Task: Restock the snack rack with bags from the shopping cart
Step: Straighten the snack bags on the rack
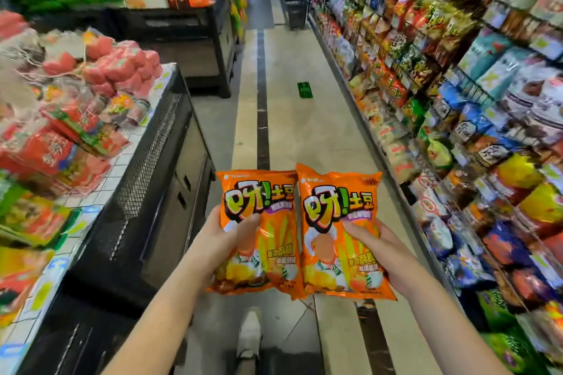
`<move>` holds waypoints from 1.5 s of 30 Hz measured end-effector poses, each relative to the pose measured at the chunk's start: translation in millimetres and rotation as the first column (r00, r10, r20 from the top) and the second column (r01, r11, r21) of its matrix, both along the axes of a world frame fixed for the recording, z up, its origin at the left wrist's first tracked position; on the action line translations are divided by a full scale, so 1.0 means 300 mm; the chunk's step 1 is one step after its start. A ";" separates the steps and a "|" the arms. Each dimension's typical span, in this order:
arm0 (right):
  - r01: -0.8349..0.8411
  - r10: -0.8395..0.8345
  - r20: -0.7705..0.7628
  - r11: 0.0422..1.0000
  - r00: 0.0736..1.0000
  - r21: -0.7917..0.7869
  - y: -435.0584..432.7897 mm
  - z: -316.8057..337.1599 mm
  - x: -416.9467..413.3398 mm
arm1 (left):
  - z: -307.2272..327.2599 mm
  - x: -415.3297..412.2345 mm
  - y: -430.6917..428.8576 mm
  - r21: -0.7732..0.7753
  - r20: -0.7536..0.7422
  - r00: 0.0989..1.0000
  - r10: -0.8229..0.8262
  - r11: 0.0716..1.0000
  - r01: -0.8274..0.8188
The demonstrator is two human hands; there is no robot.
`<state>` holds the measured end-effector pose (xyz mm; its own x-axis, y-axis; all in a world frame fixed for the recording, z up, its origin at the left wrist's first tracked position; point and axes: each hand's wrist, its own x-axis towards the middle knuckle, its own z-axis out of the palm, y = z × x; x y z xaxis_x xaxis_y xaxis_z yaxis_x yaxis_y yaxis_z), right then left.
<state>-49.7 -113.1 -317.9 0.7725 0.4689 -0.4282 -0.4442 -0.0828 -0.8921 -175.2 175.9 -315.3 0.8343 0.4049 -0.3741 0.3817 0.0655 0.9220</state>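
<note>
Red and pink packs are heaped on the black table [143, 146], off to the left of the left grip [225, 240]. That grip holds one orange bag [274, 240], with its thumb across the front and its fingers behind. A second orange bag [332, 222] of the same kind overlaps the first at the edge and is held the same way by the right grip [377, 253]. Both bags are upright, faces to the camera, over the aisle floor [304, 137]. Further right of the right grip runs the snack rack [441, 94], near but not touched.

The step in hand looks to be carrying the pair to their slot. To do it well, turn toward the rack and find the row with the matching orange face. Then set in one bag at a time, upright and label out, held lightly so the puffed bags are not crushed. Blur makes that row hard to pick out from here.

Far beyond the grips, a dark basket [295, 11] stands beside the rack, its contents too small to tell. The rack's shelves are packed with bags of many colours.
</note>
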 end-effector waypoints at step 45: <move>-0.045 0.046 0.043 0.999 0.998 -0.014 1.267 -0.042 2.225 | 0.014 2.206 1.237 -0.095 0.032 0.997 -0.075 0.992 0.077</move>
